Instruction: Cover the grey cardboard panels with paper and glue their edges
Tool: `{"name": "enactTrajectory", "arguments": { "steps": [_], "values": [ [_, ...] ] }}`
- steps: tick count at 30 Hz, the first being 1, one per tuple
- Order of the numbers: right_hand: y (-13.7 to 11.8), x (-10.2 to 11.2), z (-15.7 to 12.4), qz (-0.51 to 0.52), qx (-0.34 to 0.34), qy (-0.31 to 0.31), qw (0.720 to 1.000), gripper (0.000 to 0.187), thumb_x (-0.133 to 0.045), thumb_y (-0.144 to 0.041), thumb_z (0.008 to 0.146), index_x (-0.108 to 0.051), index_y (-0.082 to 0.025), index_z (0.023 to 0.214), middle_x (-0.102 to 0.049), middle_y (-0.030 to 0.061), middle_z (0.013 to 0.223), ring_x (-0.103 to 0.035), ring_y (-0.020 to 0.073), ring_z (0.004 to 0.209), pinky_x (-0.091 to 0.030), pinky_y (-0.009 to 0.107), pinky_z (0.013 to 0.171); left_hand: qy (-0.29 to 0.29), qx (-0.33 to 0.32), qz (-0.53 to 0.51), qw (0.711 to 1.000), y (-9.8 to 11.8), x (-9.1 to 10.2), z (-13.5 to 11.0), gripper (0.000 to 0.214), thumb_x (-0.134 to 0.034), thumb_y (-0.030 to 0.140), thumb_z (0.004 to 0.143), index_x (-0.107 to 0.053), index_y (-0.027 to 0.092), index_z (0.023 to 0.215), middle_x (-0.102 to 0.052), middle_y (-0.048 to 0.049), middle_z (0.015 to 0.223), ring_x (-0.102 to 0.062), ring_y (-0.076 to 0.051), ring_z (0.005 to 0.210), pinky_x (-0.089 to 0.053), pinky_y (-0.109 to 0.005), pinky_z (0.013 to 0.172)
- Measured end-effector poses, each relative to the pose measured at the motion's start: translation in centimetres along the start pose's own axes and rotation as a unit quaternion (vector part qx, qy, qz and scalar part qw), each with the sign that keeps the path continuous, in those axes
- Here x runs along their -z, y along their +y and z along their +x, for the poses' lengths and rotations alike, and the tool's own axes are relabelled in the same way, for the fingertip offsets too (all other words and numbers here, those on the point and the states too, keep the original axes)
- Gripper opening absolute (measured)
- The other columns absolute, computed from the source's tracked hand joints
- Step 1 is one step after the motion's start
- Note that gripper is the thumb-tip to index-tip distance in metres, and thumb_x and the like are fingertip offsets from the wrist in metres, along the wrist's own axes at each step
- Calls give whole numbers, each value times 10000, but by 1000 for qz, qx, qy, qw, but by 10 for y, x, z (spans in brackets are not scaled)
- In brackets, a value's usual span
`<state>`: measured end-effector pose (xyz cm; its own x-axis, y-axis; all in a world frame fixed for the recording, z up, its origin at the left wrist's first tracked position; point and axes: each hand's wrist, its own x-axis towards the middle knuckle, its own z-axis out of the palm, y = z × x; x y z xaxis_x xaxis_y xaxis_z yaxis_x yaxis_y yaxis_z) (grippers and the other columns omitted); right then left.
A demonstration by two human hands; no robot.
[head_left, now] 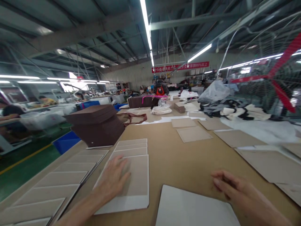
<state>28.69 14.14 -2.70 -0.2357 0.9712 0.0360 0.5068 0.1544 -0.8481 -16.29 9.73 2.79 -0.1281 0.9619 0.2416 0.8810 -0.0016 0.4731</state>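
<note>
My left hand [115, 177] lies with spread fingers on a beige panel with pale edges [136, 179]. This panel overlaps several similar ones [131, 145] in a stepped row running away from me. My right hand [231, 185] is loosely curled above the brown tabletop, thumb and fingers slightly apart and nothing seen between them. Between my hands, at the near edge of view, is a plain whitish panel [192, 208], its lower part cut off by the frame. The right hand is close to that panel's right edge.
Another overlapping row of panels [63, 179] runs along the left. Behind it stands a tall stack of dark brown sheets [96, 125], near a blue bin [66, 142]. Beige sheets [240, 138] lie on the right, below fabric scraps [235, 108] and a large red-bladed fan [270, 75].
</note>
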Motion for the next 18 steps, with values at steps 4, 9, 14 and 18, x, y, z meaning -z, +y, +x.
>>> {"name": "enactTrajectory", "arguments": {
  "steps": [4,9,14,18],
  "values": [
    [-2,38,99,-202,5,71,977,319,-452,-350,989,-653,-204,1189,-722,56,1062,-668,216,977,-511,330,882,-96,-78,-61,990,59,-42,47,459,-503,241,862,-578,186,1312,-623,-99,1329,-540,-252,1252,-382,-427,1111],
    [37,69,210,-279,-58,139,949,282,-560,-311,1001,-611,-163,1236,-636,105,1234,-618,243,1102,-484,462,977,-148,-104,-97,979,121,-113,134,273,-553,233,967,-609,172,1227,-670,-98,1204,-636,-229,1097,-491,-446,993],
    [61,76,261,-340,-79,132,928,297,-628,-342,970,-620,-173,1214,-609,98,1252,-613,249,1090,-519,466,931,-159,-100,-70,980,161,-179,191,275,-612,342,962,-622,180,1184,-619,-93,1246,-614,-242,1103,-512,-476,963],
    [68,69,269,-374,-72,116,917,325,-656,-332,952,-619,-143,1214,-597,117,1269,-595,269,1127,-501,486,956,-150,-68,-72,984,173,-213,201,324,-629,341,951,-599,176,1228,-598,-104,1275,-605,-256,1118,-513,-483,959]
  ]
}}
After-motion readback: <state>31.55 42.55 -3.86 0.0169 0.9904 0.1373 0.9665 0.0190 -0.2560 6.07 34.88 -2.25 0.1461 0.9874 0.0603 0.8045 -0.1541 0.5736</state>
